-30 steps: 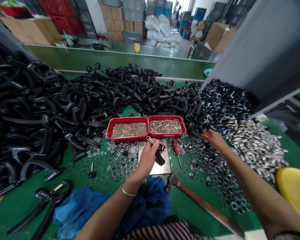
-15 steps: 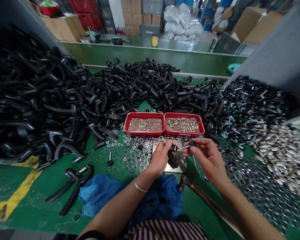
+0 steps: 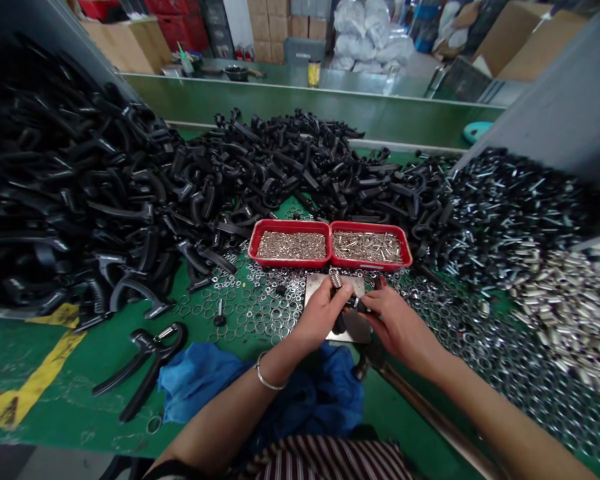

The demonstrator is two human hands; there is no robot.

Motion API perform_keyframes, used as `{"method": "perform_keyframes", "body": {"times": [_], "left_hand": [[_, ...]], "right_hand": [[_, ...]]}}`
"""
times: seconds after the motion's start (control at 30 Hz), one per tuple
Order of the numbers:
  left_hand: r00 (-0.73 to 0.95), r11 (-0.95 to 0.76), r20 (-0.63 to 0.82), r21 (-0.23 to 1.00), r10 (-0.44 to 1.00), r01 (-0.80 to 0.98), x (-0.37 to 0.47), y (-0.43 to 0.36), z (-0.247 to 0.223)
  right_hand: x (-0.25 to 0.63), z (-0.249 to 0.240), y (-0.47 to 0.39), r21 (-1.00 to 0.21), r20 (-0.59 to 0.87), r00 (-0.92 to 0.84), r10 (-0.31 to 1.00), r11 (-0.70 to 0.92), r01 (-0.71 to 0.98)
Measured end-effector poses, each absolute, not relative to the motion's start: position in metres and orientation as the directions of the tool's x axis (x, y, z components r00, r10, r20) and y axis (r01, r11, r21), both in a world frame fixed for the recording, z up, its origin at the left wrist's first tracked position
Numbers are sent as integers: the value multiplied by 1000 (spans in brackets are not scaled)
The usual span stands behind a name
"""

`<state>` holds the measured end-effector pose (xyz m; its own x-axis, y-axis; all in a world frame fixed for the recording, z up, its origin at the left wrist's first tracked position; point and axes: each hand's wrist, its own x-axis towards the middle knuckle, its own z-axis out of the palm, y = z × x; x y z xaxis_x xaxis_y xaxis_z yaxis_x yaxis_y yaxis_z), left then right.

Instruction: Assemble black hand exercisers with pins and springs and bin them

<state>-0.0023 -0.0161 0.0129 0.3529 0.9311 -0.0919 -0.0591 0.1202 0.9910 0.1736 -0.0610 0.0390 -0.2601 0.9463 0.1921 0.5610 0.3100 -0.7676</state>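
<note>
The two hands have come together. A second ago the right hand [image 3: 403,333] was off at 2 o'clock, by the near edge of the heap of knobbed bolts [image 3: 510,213]; half a second ago it held one up, bare shank pointing at the piece. Now its fingertips are closed together on the black-ended bolt [image 3: 361,305], right against the end of the black handle piece [image 3: 339,325], and the shank has nearly gone from sight. To my eye, the bolt has been started into that piece, so these two parts now seem to be getting joined; how deep it sits, the fingers hide.

The left hand [image 3: 323,310] has stayed put, its grip clamped on the handle piece, with the coil spring [image 3: 335,279] poking out towards 11 o'clock. All this is happening above the metal plate [image 3: 357,330] on the green surface [image 3: 80,413].

From there, the left red tray [image 3: 290,263] sits at 11 o'clock and the hammer [image 3: 430,407] lies at 5. Between 8 and 9 rests a two-handled black piece [image 3: 155,353], spring fitted, just beside the blue cloth [image 3: 200,373].
</note>
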Motion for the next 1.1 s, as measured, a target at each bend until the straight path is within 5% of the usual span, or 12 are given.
{"method": "perform_keyframes", "body": {"times": [0.13, 0.27, 0.43, 0.53, 0.67, 0.83, 1.0, 1.1], "left_hand": [[274, -103, 57, 982, 960, 159, -5, -14, 18], [346, -219, 142, 956, 927, 194, -14, -9, 19], [489, -387, 260, 905, 833, 178, -26, -7, 21], [436, -275, 151, 932, 887, 237, -29, -8, 15], [345, -106, 27, 972, 938, 212, -31, -11, 12], [475, -302, 149, 916, 867, 264, -35, -15, 20], [437, -239, 118, 943, 892, 234, -36, -19, 19], [466, -398, 287, 903, 837, 160, -34, -20, 18]], "right_hand": [[162, 34, -60, -964, -158, -149, 976, -120, 236], [147, 31, -63, -960, -239, -109, 965, -218, 174], [145, 30, -64, -835, -480, -467, 743, -549, -15], [149, 28, -62, -912, -400, -345, 849, -331, 244], [148, 27, -63, -836, -1, -99, 995, 54, 547], [142, 25, -69, -907, -420, -457, 784, -370, 199], [144, 25, -73, -942, -267, -230, 936, -203, 269], [144, 23, -74, -925, -372, -405, 835, -298, 236]]}}
